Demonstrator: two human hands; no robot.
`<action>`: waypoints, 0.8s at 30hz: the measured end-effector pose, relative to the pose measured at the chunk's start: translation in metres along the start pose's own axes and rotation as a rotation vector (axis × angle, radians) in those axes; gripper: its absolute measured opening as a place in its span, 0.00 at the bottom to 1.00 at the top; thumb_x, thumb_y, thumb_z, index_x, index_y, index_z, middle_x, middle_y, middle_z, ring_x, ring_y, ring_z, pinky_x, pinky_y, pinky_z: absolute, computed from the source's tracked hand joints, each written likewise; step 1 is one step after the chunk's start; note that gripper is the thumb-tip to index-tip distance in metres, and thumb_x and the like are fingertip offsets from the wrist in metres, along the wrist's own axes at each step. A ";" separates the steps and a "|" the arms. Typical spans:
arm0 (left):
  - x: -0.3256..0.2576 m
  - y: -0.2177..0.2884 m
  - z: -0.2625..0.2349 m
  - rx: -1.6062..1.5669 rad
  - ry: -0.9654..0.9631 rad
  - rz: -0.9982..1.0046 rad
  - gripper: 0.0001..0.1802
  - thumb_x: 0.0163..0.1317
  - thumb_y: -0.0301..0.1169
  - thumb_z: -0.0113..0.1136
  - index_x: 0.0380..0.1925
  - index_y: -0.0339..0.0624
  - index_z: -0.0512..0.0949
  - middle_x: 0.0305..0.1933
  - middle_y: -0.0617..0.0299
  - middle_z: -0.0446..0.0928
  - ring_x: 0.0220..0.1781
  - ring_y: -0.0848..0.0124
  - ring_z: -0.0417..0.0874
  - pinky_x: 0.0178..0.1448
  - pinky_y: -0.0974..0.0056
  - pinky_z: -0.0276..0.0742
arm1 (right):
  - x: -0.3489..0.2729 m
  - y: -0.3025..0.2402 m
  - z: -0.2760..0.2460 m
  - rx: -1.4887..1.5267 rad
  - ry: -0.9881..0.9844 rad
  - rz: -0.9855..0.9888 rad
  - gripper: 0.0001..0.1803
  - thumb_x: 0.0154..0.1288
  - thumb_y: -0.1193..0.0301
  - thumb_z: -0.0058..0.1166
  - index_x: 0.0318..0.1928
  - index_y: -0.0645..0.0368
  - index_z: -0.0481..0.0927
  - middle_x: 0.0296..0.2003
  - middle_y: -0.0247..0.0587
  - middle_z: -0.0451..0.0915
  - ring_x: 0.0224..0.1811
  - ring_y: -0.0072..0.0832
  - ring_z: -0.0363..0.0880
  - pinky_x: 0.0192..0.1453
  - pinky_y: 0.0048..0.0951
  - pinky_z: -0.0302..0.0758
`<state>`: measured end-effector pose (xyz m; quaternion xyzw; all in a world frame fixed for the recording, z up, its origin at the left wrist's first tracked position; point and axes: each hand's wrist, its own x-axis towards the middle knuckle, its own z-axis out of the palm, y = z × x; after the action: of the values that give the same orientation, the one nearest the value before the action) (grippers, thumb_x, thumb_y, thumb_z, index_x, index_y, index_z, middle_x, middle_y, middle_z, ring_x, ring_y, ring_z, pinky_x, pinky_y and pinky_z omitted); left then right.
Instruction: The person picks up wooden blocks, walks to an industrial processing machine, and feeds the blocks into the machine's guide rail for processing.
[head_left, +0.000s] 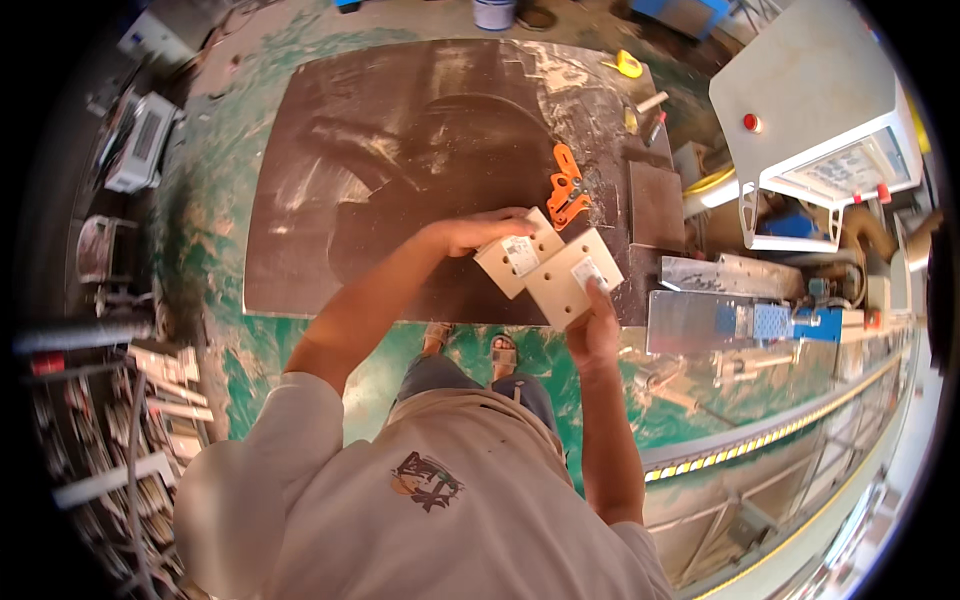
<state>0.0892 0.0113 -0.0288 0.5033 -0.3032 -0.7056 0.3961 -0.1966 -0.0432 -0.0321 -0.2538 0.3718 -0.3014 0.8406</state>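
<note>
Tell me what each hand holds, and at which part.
The left hand grips one pale board by its upper edge. The right hand holds the other pale board at its lower corner.

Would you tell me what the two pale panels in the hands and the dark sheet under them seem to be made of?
The two pale panels look like laminated board: smooth cream faces, thick square edges, drilled holes. Left hand and right hand each hold one. The dark sheet looks like brown hardboard or plywood, matte, scuffed and dusty; which one is unclear.
</note>
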 end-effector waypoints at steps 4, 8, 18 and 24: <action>0.005 0.002 -0.073 0.033 -0.176 -0.109 0.41 0.74 0.52 0.62 0.80 0.45 0.63 0.69 0.61 0.78 0.68 0.70 0.80 0.71 0.59 0.78 | -0.006 0.022 -0.005 -0.058 0.302 -0.092 0.22 0.79 0.66 0.56 0.69 0.57 0.75 0.57 0.34 0.84 0.59 0.30 0.85 0.62 0.39 0.83; -0.002 0.018 -0.094 0.029 -0.236 -0.122 0.32 0.76 0.47 0.61 0.74 0.45 0.71 0.62 0.65 0.81 0.62 0.75 0.82 0.67 0.64 0.78 | -0.013 0.055 0.020 -0.116 0.511 -0.099 0.19 0.78 0.67 0.59 0.65 0.55 0.78 0.52 0.33 0.84 0.52 0.27 0.85 0.53 0.37 0.85; -0.016 0.012 -0.073 -0.068 0.008 -0.045 0.34 0.82 0.50 0.55 0.79 0.45 0.65 0.69 0.63 0.77 0.70 0.74 0.77 0.71 0.62 0.75 | -0.064 0.083 0.132 0.076 0.391 -0.237 0.20 0.81 0.65 0.53 0.65 0.61 0.77 0.54 0.37 0.86 0.55 0.27 0.86 0.57 0.33 0.83; -0.019 0.004 -0.087 -0.011 0.028 0.058 0.36 0.80 0.53 0.57 0.77 0.40 0.68 0.73 0.56 0.76 0.74 0.68 0.75 0.76 0.59 0.70 | -0.070 0.086 0.155 0.230 0.512 -0.319 0.23 0.83 0.61 0.50 0.69 0.62 0.75 0.57 0.40 0.84 0.58 0.31 0.84 0.62 0.35 0.81</action>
<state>0.1767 0.0232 -0.0432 0.5022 -0.3082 -0.6882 0.4233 -0.0866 0.0962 0.0371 -0.1282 0.4901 -0.5235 0.6850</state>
